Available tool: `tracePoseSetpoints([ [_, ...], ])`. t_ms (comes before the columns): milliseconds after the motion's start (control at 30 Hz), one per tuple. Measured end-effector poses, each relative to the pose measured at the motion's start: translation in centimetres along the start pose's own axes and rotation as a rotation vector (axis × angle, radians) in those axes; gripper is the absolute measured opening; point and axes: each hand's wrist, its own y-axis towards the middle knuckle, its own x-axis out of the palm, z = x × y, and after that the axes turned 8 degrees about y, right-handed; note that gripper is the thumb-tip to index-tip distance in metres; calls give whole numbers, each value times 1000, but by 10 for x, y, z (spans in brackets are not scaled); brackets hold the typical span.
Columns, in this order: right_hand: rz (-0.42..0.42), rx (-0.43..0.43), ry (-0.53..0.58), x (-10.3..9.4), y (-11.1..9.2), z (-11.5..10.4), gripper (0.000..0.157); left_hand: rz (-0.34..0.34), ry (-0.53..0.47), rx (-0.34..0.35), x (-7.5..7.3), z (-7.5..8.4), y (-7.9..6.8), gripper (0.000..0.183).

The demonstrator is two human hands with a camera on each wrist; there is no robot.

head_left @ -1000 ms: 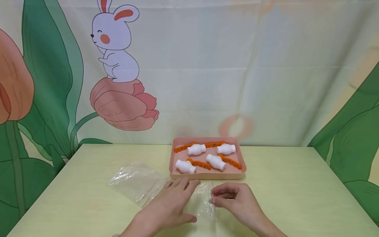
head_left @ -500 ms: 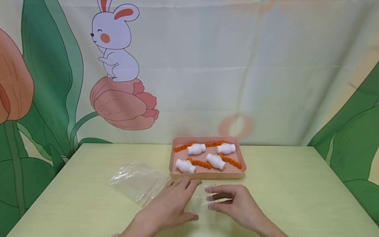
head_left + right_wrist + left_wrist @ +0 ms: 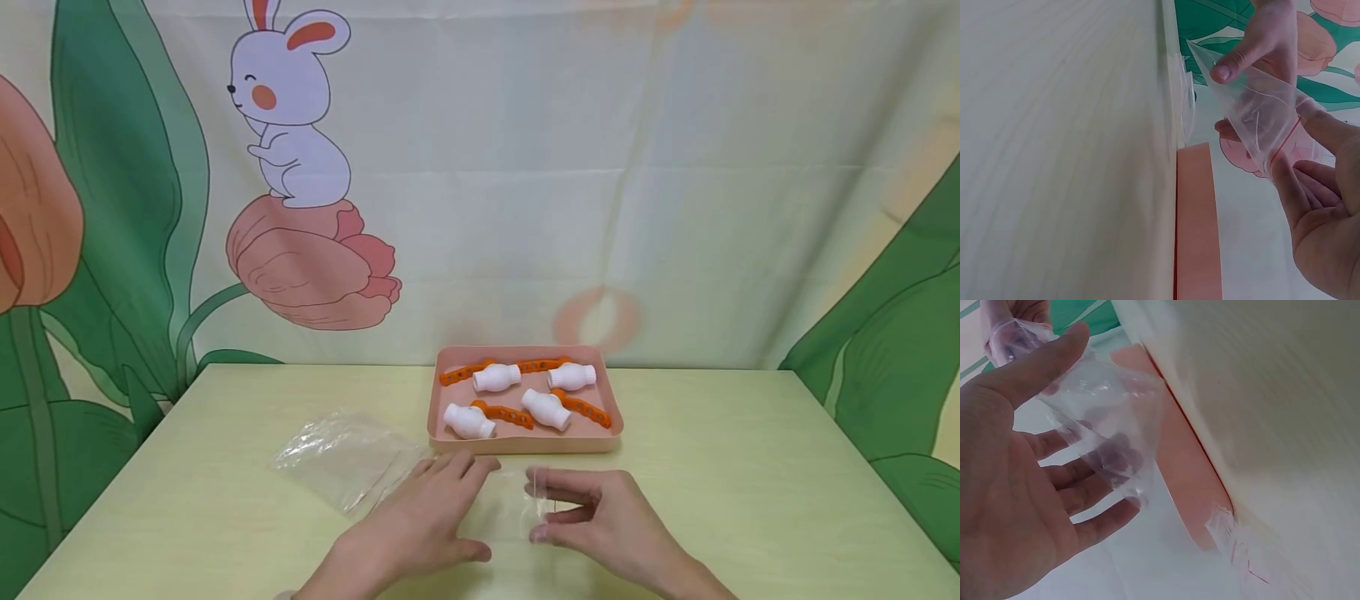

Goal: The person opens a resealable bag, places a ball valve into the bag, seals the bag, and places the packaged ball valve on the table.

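A clear zip bag (image 3: 501,504) hangs between both hands, its red seal line (image 3: 1286,139) plain in the right wrist view. My right hand (image 3: 611,521) grips the bag's mouth end, thumb on one side and fingers on the other. Around the other end, my left hand (image 3: 420,521) has its thumb and fingers spread wide, with the film between them in the left wrist view. The fingers (image 3: 1107,525) show straight or slightly bent behind the film there. Whether the bag's mouth is parted cannot be made out.
Behind the hands stands a pink tray (image 3: 517,446) with several white valves (image 3: 470,422) that have orange handles. More clear bags (image 3: 348,458) lie on the table (image 3: 750,483) to the left. A printed curtain (image 3: 712,208) hangs behind the table.
The right hand's thumb and fingers have spread farther apart on the bag's mouth end. My left hand has shifted slightly left. The tray and the bags on the table stay in place.
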Motion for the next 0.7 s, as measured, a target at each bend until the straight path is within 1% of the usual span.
tracePoseSetpoints([
  [133,3,30,-19,-2,-2,-2,54,-8,7,2,1,-3,0,79],
  [167,3,31,-28,-3,-1,-2,50,-6,11,5,1,-3,0,79],
  [300,2,-26,-60,-2,0,-1,30,4,28,12,1,-3,0,77],
  [367,-4,-47,-63,-1,1,1,23,17,39,20,1,-3,0,77],
  [400,-9,-50,-59,0,1,1,23,24,42,24,1,-2,0,76],
  [467,-19,-27,-47,1,1,1,26,36,50,30,1,-1,-1,76],
  [567,-31,-16,-25,2,0,0,38,49,54,39,0,0,-2,75],
  [700,-39,-43,-20,1,0,0,48,49,45,42,0,0,-3,77],
])
